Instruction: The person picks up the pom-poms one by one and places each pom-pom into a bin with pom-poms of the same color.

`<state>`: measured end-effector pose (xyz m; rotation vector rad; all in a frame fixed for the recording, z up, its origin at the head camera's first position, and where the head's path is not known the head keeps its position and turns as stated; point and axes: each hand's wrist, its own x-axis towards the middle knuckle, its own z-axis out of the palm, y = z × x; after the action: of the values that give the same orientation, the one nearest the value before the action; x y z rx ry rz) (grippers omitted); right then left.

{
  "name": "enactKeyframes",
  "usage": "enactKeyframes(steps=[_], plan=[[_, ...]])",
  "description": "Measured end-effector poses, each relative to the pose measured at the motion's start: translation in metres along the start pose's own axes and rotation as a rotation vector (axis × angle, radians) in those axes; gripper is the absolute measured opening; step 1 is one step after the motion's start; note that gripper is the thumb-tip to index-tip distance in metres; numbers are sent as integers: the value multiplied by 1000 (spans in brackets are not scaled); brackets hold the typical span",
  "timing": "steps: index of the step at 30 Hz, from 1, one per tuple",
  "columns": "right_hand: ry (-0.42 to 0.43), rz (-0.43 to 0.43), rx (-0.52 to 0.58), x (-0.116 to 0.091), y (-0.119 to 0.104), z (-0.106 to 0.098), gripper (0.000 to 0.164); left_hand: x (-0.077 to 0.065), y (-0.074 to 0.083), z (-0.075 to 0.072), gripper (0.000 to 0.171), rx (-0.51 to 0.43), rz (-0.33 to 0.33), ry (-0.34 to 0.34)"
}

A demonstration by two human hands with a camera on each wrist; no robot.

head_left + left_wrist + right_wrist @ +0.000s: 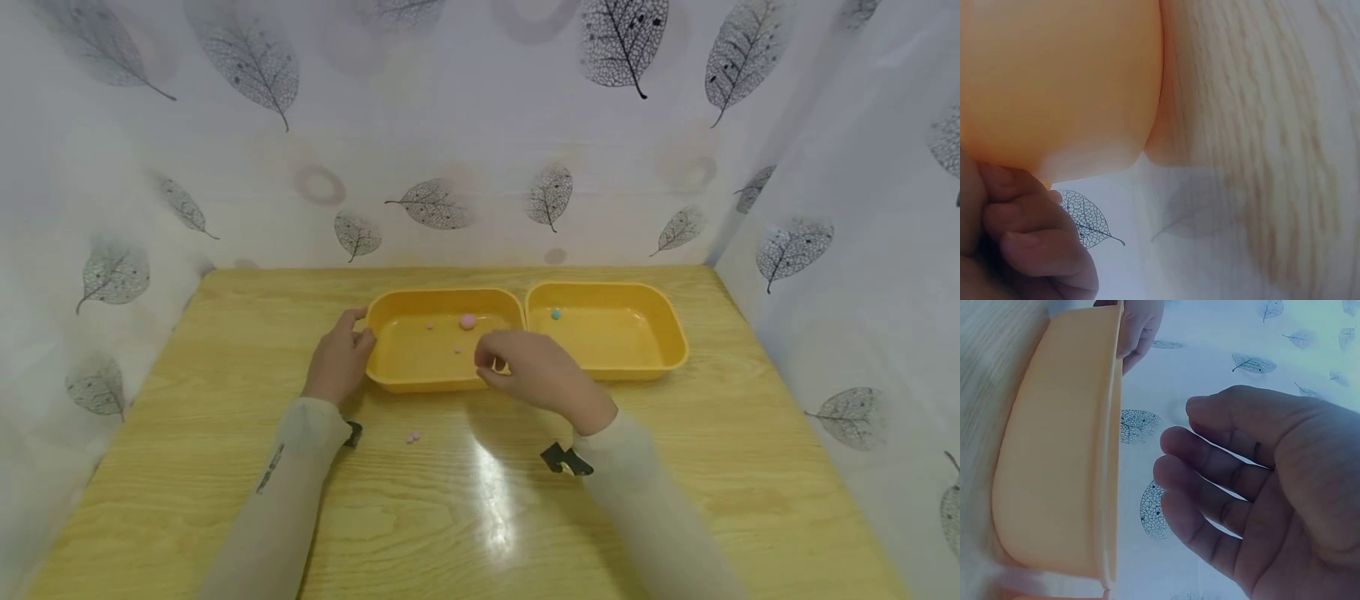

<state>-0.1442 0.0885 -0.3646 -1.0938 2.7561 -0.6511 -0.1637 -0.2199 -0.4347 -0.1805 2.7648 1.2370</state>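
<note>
Two yellow plastic trays stand side by side on the table. My left hand (336, 358) holds the left end of the left tray (431, 386), thumb at its rim; in the left wrist view its curled fingers (1041, 247) lie against the outer wall. Over that tray's front right corner hovers my right hand (534, 372), fingers loosely bent, and nothing shows between them in the right wrist view. Inside the left tray lie a larger pink ball (467, 321) and two tiny pink bits, one near the back (430, 326). The right tray (637, 374) has a small teal ball (556, 314) in it.
Two small pink bits (412, 437) lie together on the wood-grain table (405, 517) in front of the left tray. A white curtain with leaf prints (480, 125) closes off the back and both sides. A dark band piece (566, 460) sits at my right wrist.
</note>
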Motion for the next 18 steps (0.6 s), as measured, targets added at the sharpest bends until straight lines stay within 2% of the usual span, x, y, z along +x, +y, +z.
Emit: enactKeyframes(steps=[6,18], plan=[[14,-1,13,-5,3,3,5,1,0,0,56,2,-5,-7],[-36,-16,18,-6,-1,13,4,0,-2,1,56,4,-23,-11]])
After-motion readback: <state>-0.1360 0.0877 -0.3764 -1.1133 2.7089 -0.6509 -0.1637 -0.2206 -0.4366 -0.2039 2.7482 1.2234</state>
